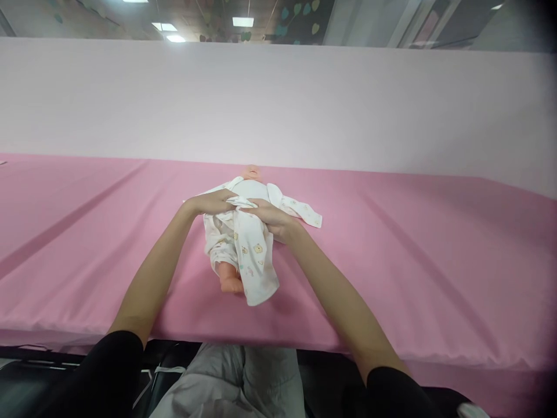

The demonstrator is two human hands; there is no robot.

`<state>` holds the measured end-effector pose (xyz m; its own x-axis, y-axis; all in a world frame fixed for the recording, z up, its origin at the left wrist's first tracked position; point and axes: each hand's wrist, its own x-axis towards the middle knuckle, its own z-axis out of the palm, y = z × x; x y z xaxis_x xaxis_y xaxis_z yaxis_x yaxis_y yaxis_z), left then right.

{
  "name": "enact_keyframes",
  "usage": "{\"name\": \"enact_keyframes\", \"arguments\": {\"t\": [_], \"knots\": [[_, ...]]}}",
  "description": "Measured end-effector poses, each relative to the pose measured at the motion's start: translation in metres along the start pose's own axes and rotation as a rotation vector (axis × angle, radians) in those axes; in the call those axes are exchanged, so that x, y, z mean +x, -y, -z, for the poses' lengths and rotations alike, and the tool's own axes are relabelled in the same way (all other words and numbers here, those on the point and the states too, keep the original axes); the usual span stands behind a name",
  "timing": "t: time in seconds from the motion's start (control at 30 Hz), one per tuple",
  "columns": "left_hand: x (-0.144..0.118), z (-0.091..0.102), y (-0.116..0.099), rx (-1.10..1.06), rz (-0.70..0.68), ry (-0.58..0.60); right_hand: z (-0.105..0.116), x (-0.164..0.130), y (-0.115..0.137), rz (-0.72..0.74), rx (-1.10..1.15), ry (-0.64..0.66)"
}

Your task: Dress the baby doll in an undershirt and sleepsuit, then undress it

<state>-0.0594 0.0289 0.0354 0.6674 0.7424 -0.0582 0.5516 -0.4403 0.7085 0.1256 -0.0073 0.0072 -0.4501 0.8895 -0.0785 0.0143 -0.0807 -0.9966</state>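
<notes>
A baby doll (251, 172) lies on its back, its feet towards me. It wears a white printed baby top whose sleeve (304, 212) stretches out to the right. White printed baby pants (256, 255) cover its lower body. One bare foot (230, 281) comes out of the left pant leg; the right leg lies flat, with no foot showing at its hem. My left hand (212, 202) and my right hand (272, 216) meet at the doll's middle, both closed on the bunched waistband. Some fingertips are hidden by the cloth.
A pink sheet (391, 278) with creases covers the table, whose front edge is close to my lap. Behind it rises a plain white wall or partition (278, 104). Beneath the edge are my grey-clad legs (235, 383) and dark gear.
</notes>
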Motion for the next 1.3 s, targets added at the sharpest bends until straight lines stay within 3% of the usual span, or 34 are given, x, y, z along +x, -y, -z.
{"name": "enact_keyframes", "arguments": {"t": [0.2,0.33,0.4,0.57,0.73,0.87,0.97,1.07,1.3], "knots": [[-0.003,0.001,-0.002,-0.299,0.124,0.138,0.011,-0.003,-0.002,0.006,0.035,0.217],[-0.006,0.003,-0.003,-0.339,0.066,0.189,0.013,-0.002,-0.006,0.120,0.135,0.260],[-0.004,0.001,0.000,-0.241,0.024,0.133,0.008,-0.003,-0.007,0.125,0.147,0.220],[0.005,-0.018,0.010,-0.076,-0.036,-0.176,0.005,-0.004,-0.010,0.115,0.088,0.023],[-0.008,-0.046,0.019,-0.242,-0.117,-0.363,0.015,-0.019,-0.016,0.154,-0.223,-0.037],[-0.026,-0.064,0.020,-0.440,-0.119,-0.403,0.007,-0.031,-0.022,0.251,-0.411,-0.030],[-0.033,-0.071,0.014,-0.456,-0.138,-0.355,-0.002,-0.029,-0.030,0.364,-0.364,-0.183],[-0.034,-0.077,0.009,-0.350,-0.069,-0.320,-0.008,-0.023,-0.038,0.433,-0.308,-0.295],[-0.031,-0.090,0.019,-0.161,-0.166,-0.626,-0.010,-0.029,-0.036,0.493,-0.459,-0.216]]}}
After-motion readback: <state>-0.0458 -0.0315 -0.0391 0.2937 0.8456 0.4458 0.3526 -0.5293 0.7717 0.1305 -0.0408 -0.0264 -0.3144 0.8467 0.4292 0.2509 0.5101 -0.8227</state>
